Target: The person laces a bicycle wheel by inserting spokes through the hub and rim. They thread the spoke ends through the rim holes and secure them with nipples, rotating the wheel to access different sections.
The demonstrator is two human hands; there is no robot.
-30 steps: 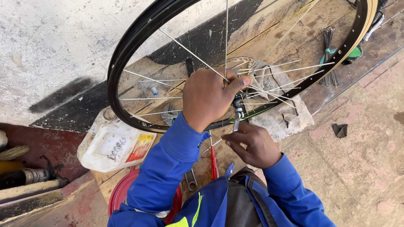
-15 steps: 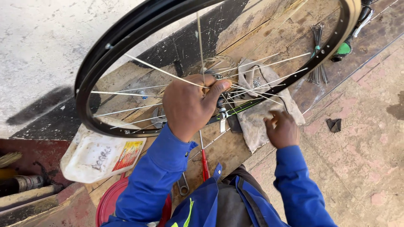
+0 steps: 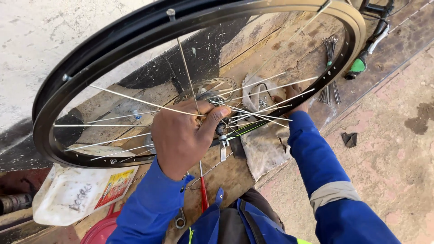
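Both hands are in my view, sleeved in blue. My left hand (image 3: 183, 138) is curled around the hub (image 3: 212, 101) at the middle of the bicycle wheel (image 3: 58, 97), thumb up against it and fingers wrapped behind, so it grips the hub and the inner ends of the spokes (image 3: 135, 99) that fan out from there. My right hand (image 3: 291, 97) reaches forward on the far side of the wheel, seen through the spokes, its fingers down on a grey cloth (image 3: 264, 144) that lies on the wooden bench (image 3: 298, 40). Whether it pinches anything there I cannot tell; spokes cross in front of the fingertips.

I see the wheel held up on a slant over the bench, its black rim near the pale wall (image 3: 45, 27) on the left and its far edge toward the upper right. A small metal lever hangs just below the hub.

On the bench beyond the rim lies a bundle of loose spokes (image 3: 331, 68), and near it a tool with a green handle (image 3: 359, 65). A white plastic container (image 3: 72, 194) with a coloured label sits at the lower left, below the rim. A red-handled screwdriver (image 3: 203, 192) and a spanner (image 3: 180, 220) lie near my left forearm. A small dark scrap (image 3: 349, 138) rests on the concrete floor to the right.
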